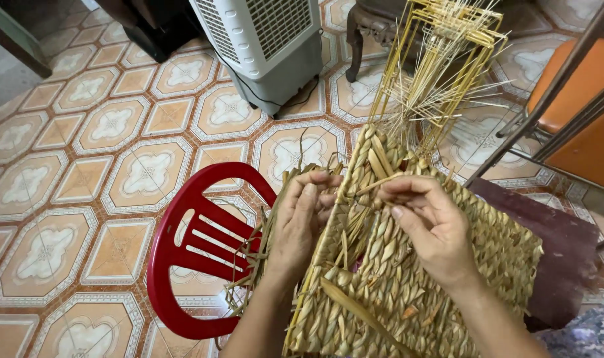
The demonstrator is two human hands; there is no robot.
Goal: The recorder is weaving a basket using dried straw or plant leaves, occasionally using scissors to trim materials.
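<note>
Head view: mid-weave — left hand (300, 222) braces the woven grass basket (408, 278), right hand (429, 222) pinches a strand (381, 182) — tucking it under looks next.

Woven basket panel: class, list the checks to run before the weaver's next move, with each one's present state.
1. Left hand grips the basket edge: ok.
2. Right hand pinches a strand: ok.
3. Strand tucked under a neighbour: cannot tell.
4. Weave below the hands tight: ok.
5. Loose fibres clear of the red chair: not ok, they hang over it.
6. Yellow frame with spare stalks upright: ok.
</note>
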